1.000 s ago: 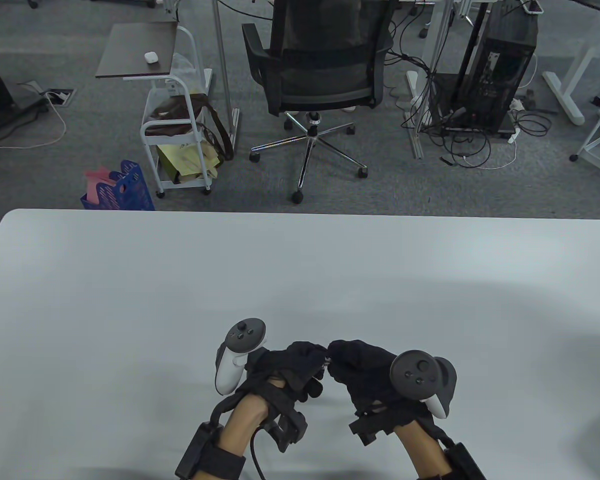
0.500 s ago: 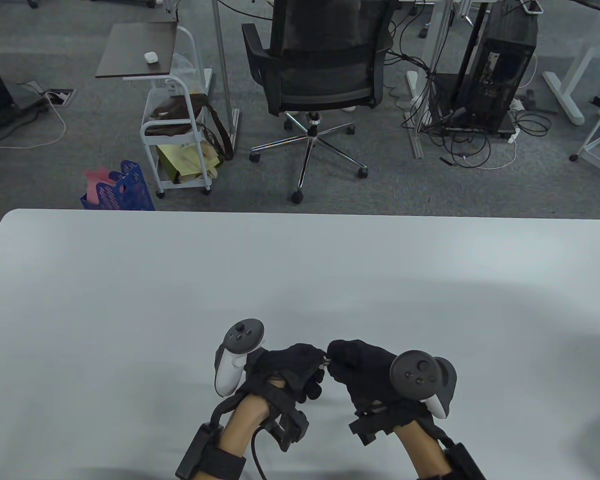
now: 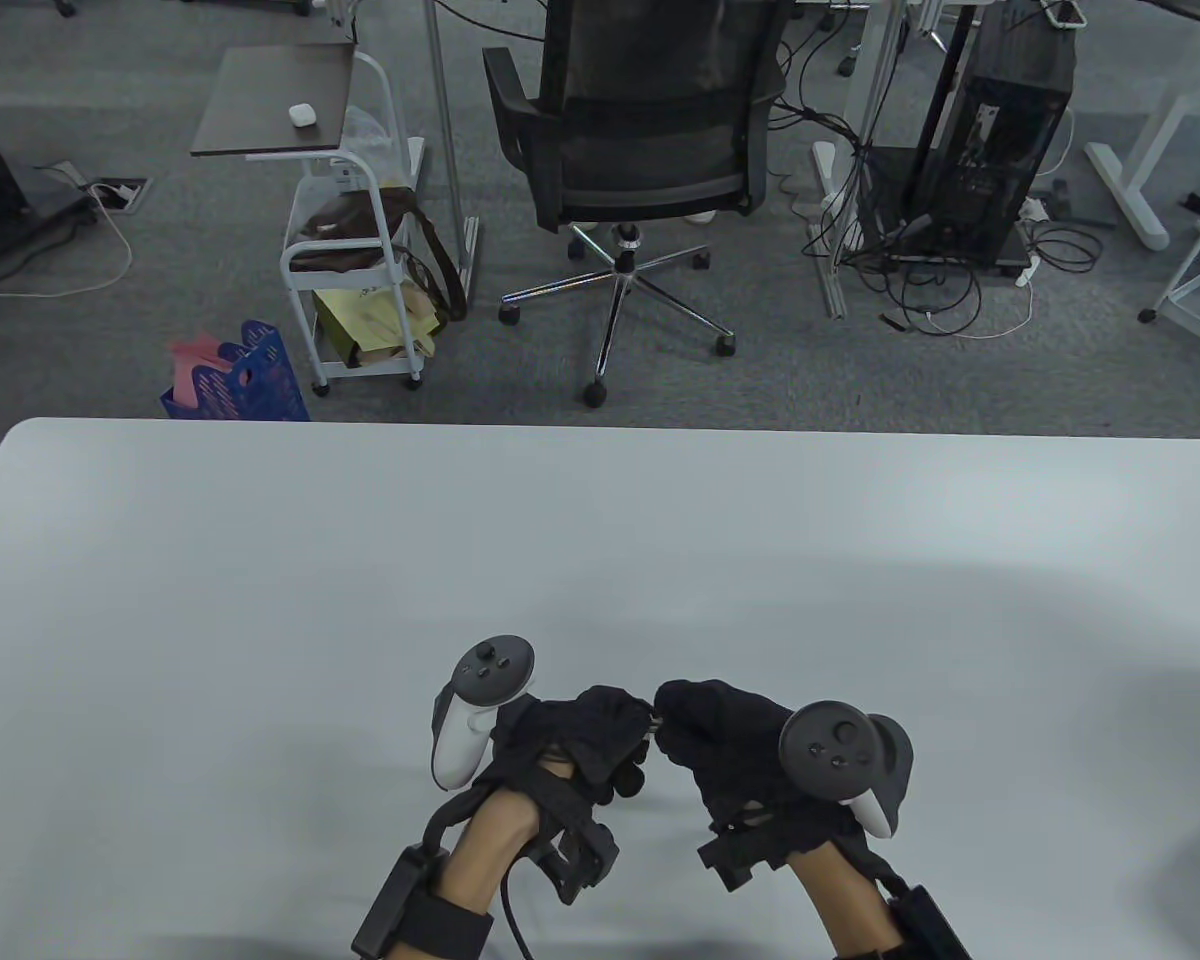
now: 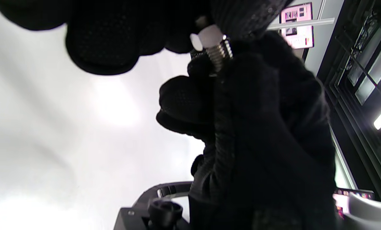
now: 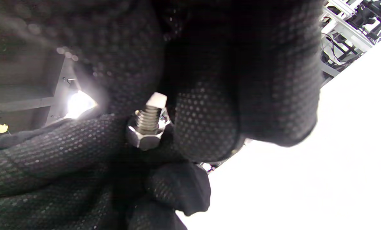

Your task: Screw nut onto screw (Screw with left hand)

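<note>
Both hands meet low over the white table (image 3: 260,600), near its front edge. The left hand (image 3: 628,722) pinches a silver hex nut (image 5: 144,136) that sits on the threaded screw (image 5: 148,118). The right hand (image 3: 670,722) holds the screw's other end; that end is hidden in the glove. In the left wrist view the thread (image 4: 221,52) runs from the left fingers (image 4: 101,41) into the right glove (image 4: 267,127). In the right wrist view the right fingers (image 5: 206,121) close beside the thread, and the left glove (image 5: 49,159) lies under the nut.
A black office chair (image 3: 640,130) stands beyond the table's far edge. A white cart (image 3: 350,260) and a blue basket (image 3: 245,380) stand on the floor at the back left. Cables and a computer tower (image 3: 1000,130) are at the back right.
The left hand's fingers and tracker have shifted slightly around the nut. The right hand has stayed in place.
</note>
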Demonstrator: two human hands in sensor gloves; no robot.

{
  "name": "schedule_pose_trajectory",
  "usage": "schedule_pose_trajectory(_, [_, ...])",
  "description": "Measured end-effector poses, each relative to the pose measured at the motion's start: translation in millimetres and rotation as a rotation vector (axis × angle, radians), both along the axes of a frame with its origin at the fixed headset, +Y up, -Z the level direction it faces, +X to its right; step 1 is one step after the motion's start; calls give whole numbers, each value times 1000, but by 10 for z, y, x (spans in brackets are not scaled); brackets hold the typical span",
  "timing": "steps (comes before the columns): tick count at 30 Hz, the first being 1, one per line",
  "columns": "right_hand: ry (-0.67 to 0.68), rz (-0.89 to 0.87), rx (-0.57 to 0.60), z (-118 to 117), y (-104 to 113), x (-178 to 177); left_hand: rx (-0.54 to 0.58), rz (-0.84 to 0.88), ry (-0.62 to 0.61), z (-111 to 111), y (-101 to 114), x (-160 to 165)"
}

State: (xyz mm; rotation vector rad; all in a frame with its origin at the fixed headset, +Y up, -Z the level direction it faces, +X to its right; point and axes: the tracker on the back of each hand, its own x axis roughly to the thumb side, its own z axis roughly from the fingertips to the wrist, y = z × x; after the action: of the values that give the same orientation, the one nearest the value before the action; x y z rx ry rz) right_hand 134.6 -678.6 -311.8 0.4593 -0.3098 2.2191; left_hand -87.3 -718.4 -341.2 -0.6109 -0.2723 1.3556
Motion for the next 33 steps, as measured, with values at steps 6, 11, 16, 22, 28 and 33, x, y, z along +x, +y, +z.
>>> schedule_pose_trajectory(6, [0,8,8,4,2,-8,-4,4,48,3,-24,-20])
schedule_pose_trajectory(11, [2,5,4,2,0,-1,-9,16,-16,-3,-5,13])
schedule_pose_trajectory(16, [-4,-5,9,2,8,10,-15,33,-15,14,-15,7])
schedule_pose_trajectory(22, [5,-6,-10,-5,-1,1,2,-1,2,11,14,12])
schedule_pose_trajectory(28, [29,8,-38,-15,-6,-8,6,2,-7,4,18,12])
schedule_pose_trajectory(33, [15,2,-19,-11,-2,2,-14,24,-14,25,0,9])
